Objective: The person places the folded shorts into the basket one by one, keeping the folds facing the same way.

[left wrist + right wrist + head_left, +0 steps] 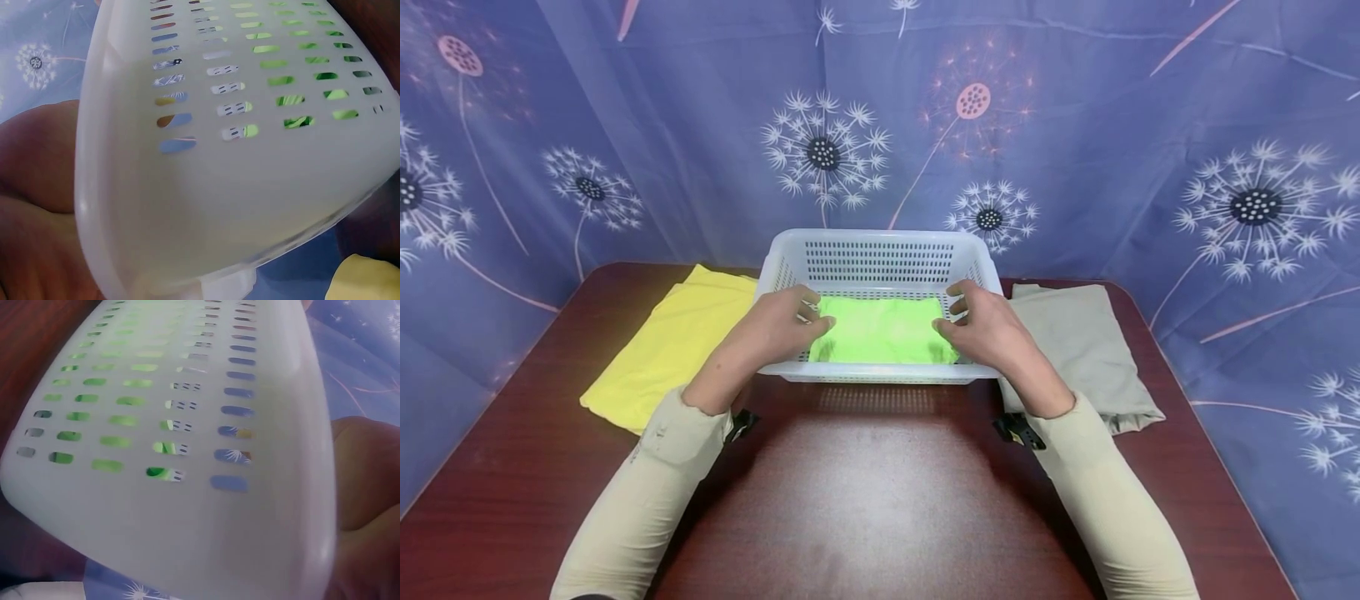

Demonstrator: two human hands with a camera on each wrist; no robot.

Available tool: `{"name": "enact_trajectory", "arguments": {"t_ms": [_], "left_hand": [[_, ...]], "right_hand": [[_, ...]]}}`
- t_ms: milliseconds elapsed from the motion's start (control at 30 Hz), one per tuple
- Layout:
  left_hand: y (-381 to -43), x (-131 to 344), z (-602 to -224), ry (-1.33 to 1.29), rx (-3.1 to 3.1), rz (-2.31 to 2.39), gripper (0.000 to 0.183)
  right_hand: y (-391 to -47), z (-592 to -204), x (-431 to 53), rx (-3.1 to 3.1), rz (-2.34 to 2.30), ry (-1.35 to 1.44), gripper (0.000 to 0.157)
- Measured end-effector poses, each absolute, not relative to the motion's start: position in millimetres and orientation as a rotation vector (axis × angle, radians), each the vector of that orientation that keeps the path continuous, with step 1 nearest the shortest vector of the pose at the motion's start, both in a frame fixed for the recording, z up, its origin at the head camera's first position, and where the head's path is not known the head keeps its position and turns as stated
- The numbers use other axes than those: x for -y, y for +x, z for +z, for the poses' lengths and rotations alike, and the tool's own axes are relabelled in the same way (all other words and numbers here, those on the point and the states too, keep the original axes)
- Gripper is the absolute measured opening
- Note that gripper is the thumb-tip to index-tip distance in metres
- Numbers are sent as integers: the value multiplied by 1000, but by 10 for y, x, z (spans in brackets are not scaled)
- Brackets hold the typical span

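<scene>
While green cloth lies between, left hand and right hand, half-open and empty, overhang the basket rim.

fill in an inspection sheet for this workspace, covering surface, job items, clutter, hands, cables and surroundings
surface: glossy dark red-brown tabletop
job's things: white perforated plastic basket with folded bright green cloth lying inside
clutter: folded yellow cloth left of the basket, folded grey cloth right of it
left hand: over the basket's left end, fingers loosely bent; contact with the green cloth unclear
right hand: over the right end, fingers loosely bent; contact likewise unclear
cables: nothing seen
surroundings: blue dandelion-print fabric backdrop behind and beside the table
</scene>
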State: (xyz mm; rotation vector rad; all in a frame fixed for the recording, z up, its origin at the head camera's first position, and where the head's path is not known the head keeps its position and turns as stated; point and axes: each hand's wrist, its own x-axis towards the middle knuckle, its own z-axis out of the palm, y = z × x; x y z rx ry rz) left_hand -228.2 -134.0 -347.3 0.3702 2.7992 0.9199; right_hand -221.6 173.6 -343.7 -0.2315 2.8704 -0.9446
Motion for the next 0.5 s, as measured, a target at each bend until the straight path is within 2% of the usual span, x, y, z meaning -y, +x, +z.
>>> {"name": "enact_trajectory", "arguments": {"t_ms": [500], "left_hand": [[-2187,1393,-3409,348,-2844,1006,49]], "right_hand": [[-2102,-3295,-1836,-2863,-1054,-291,48]]}}
